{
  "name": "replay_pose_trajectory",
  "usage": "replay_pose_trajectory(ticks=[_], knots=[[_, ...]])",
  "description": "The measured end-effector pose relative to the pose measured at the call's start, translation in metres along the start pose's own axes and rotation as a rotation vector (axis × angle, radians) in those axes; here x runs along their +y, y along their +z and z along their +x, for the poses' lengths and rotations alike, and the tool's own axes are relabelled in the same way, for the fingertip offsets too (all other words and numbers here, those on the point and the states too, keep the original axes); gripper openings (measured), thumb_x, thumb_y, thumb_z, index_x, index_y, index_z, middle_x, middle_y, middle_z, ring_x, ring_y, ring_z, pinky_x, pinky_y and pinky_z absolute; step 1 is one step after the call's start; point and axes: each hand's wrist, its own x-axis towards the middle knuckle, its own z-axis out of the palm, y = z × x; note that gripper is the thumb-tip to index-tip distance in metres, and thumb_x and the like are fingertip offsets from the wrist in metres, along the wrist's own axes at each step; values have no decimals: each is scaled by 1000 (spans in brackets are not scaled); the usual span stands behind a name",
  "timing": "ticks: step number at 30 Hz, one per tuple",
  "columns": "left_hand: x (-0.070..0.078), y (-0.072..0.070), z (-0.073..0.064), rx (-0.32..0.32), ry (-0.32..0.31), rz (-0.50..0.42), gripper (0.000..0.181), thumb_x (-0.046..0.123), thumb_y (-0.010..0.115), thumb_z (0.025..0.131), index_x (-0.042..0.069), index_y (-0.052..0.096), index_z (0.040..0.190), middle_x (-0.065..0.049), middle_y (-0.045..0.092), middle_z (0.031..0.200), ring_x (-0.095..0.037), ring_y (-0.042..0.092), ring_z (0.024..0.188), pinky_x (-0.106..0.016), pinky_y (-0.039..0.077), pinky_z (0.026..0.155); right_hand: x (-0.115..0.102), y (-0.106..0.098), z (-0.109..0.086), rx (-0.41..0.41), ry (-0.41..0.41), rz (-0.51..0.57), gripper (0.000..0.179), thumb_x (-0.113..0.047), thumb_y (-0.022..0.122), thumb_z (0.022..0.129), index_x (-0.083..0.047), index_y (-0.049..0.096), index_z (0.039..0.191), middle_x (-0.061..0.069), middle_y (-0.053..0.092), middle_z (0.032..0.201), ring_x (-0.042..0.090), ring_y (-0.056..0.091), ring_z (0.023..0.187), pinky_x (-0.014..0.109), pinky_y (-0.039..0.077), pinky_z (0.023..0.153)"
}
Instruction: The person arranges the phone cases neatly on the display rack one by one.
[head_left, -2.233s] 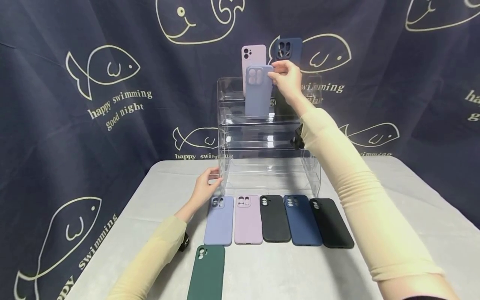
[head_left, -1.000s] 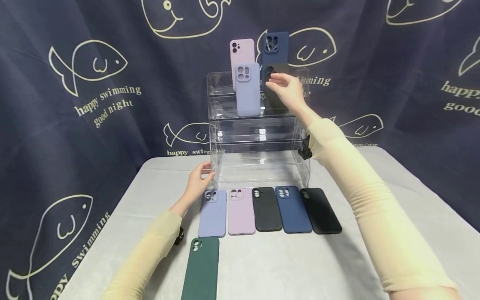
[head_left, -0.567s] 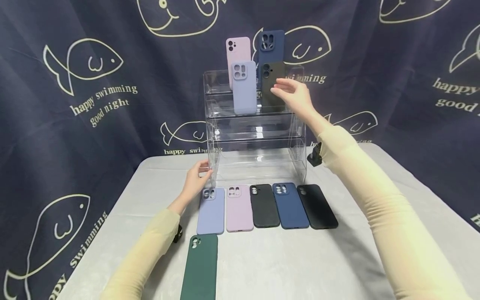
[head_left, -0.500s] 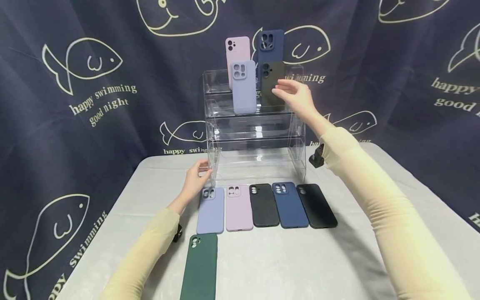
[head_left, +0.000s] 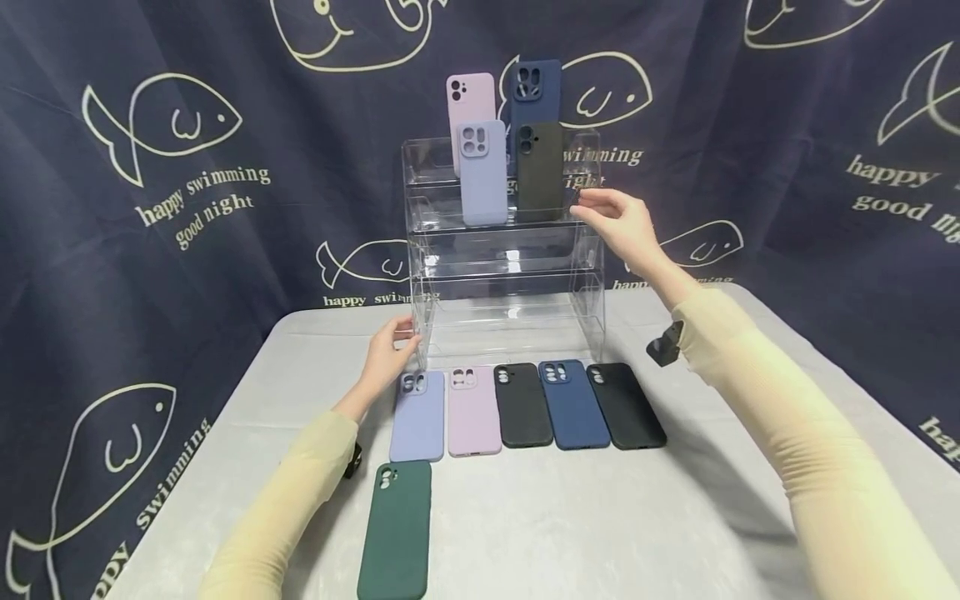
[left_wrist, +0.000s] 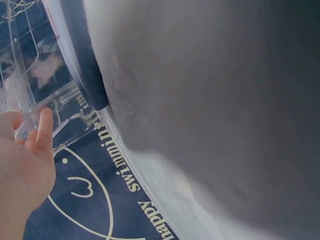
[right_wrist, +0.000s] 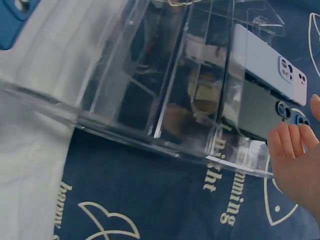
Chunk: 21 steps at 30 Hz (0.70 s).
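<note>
My left hand (head_left: 386, 357) holds the lower left edge of a clear tiered display rack (head_left: 480, 260) between thumb and fingers. In the left wrist view, fingers of the left hand (left_wrist: 27, 167) meet the clear panel. My right hand (head_left: 628, 232) hovers by the rack's upper right side, fingers loosely bent, holding nothing. Nearest to it, a dark phone case (head_left: 542, 179) stands upright on the rack. To that case's left stands a light blue phone case (head_left: 484, 185). Behind them, one tier up, are a pink phone case (head_left: 472, 102) and a dark blue phone case (head_left: 544, 104).
A row of phone cases lies before the rack: light blue (head_left: 417, 425), pink (head_left: 474, 417), black (head_left: 523, 412), dark blue (head_left: 576, 410) and another black one (head_left: 628, 410). A green phone case (head_left: 396, 533) lies nearer on the grey-white table (head_left: 570, 533). A patterned dark curtain (head_left: 247, 258) hangs behind.
The right hand let go of the light blue case, now standing on the rack, then moved right and down past the dark case. The left hand stays at the rack's edge; the view shifted slightly.
</note>
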Motion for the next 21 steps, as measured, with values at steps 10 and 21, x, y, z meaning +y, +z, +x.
replay_pose_trajectory(ticks=[10,21], knots=[[-2,-1,-1,2,-9,11,38,6,64,87,-2,53,122,-23,60,117,-35,62,104,-44,56,86,36,-10,-29,1,39,-15,53,-36,67,86,-6,56,128,18,58,127,26,57,116,42,47,101],[5,-2,-1,-6,-22,18,40,8,64,87,-1,52,125,-22,60,119,-35,61,106,-45,56,87,73,-14,-63,-106,135,21,60,-35,64,88,-7,45,138,17,48,139,29,47,127,43,43,106]])
